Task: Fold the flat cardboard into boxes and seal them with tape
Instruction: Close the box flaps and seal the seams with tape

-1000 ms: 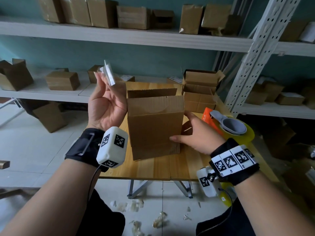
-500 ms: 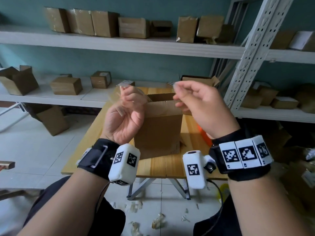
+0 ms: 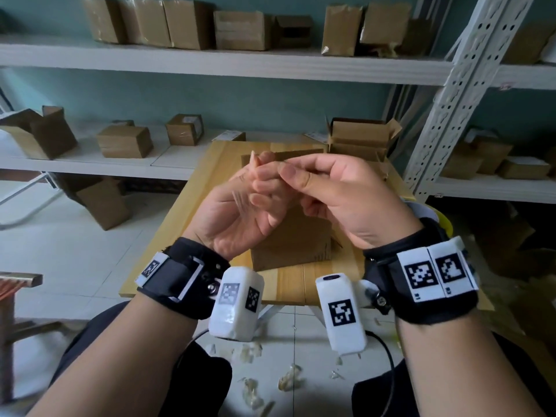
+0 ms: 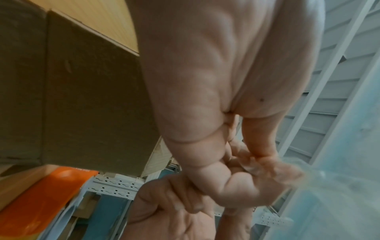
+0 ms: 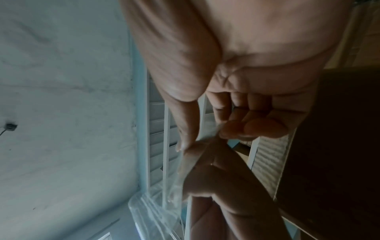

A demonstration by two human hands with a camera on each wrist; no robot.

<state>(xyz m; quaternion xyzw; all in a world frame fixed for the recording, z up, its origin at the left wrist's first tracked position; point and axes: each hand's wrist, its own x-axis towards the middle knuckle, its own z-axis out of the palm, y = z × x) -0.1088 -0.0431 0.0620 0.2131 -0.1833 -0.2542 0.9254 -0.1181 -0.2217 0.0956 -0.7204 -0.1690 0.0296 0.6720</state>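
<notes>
My right fingers (image 5: 252, 128) and thumb pinch a strip of clear tape (image 5: 164, 209); the left fingers (image 5: 207, 164) curl onto the same strip right against them. In the right wrist view the tape trails crumpled off the fingertips toward 7 o'clock. In the left wrist view it shows as a blurred film at 4 o'clock from the knuckles, so I can't tell exactly where each end sits.

Head view: left hand (image 3: 237, 212) palm up, fingers curled in; right hand (image 3: 340, 200) knuckles up, thumb laid over the left fingertips. Both hands are raised above the table (image 3: 207, 182), touching each other at frame centre.

Directly behind and below the hands, the cardboard box (image 3: 294, 239) stands upright on the table, mostly hidden by them. It's not touched by either hand. Left wrist view has its side wall at 9 o'clock, with the orange tape dispenser (image 4: 41, 199) at 7 o'clock beside it; in the head view only a sliver of yellow shows by the right wrist.

At 1 o'clock from the hands, a second open box (image 3: 361, 136) sits at the table's far edge, flaps up.

Further out: white shelving (image 3: 210, 63) across 10 to 2 o'clock, loaded with cardboard boxes. Floor (image 3: 60, 236) at 6 o'clock has crumpled tape scraps (image 3: 288, 380) between my knees.
</notes>
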